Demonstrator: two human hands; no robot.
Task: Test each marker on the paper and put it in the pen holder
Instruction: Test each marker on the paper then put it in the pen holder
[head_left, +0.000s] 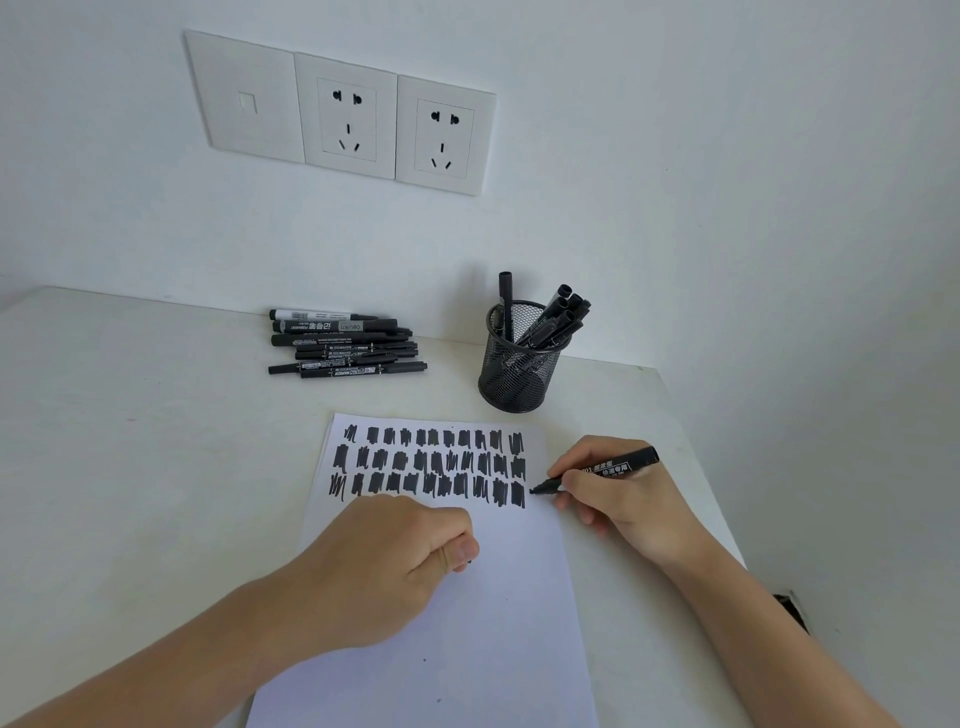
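Curled into a loose fist, the left hand (400, 561) pins the paper (498, 634) (whether a cap hides inside cannot be told). Behind it, untested markers (345, 343) lie heaped. Black scribbles (431, 467) fill the sheet's top. Further right stands the mesh pen holder (522, 364), part full. The right hand (618, 499) pinches an uncapped marker (626, 461) low on its barrel, nib just beside the last scribble. Light, stiff and smooth, it looks best gripped mid-barrel, clear of the wet nib.
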